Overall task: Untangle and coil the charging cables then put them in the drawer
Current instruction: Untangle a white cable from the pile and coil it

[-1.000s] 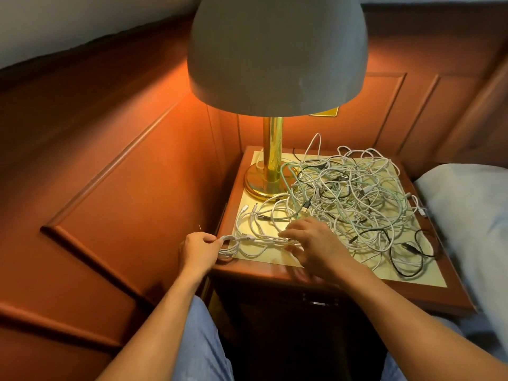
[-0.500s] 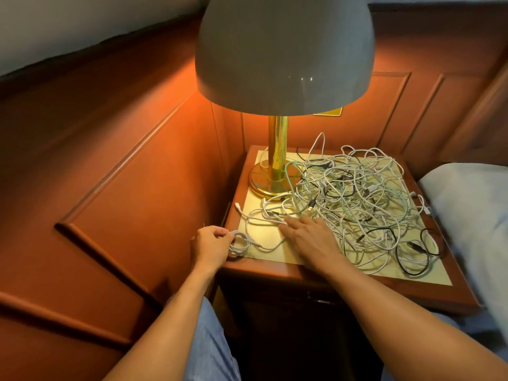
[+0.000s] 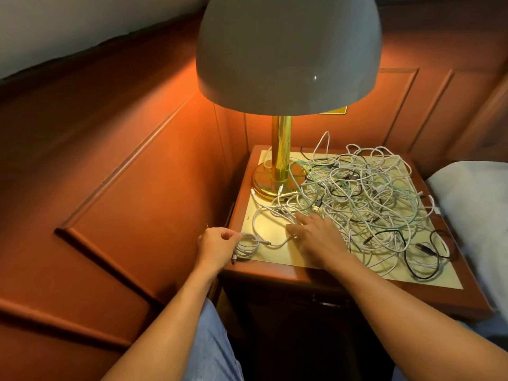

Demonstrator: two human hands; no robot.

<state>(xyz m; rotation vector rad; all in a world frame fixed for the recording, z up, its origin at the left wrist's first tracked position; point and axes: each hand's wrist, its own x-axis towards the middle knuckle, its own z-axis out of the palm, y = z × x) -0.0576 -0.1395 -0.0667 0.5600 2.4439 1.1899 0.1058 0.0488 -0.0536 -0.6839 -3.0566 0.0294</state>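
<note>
Wood panelling [image 3: 123, 215] fills the left and back. Lamp [image 3: 288, 50]: grey dome shade, brass stem, base on the back-left corner of the nightstand [image 3: 264, 272]. White pillow [image 3: 472, 204] just beside the nightstand's right edge.

Cable tangle [image 3: 365, 199] covers the middle and right of the top: mostly white strands, at least 1 black cable [image 3: 412, 265] looped at the near-right, all knotted together.

Right hand [image 3: 319, 237]: fingers straight and spread, lying flat on the near-left edge of the tangle.

Left hand [image 3: 217, 247]: fingers curled, pinching a small coil [image 3: 247, 246] of white cable at the near-left corner of the top. 1 strand runs from the coil across the top to under the right hand.

Black USB plug [image 3: 317, 206] sticks out of the tangle just beyond the right fingertips.

Drawer front below the top is in shadow, so I can't tell whether it's closed.
</note>
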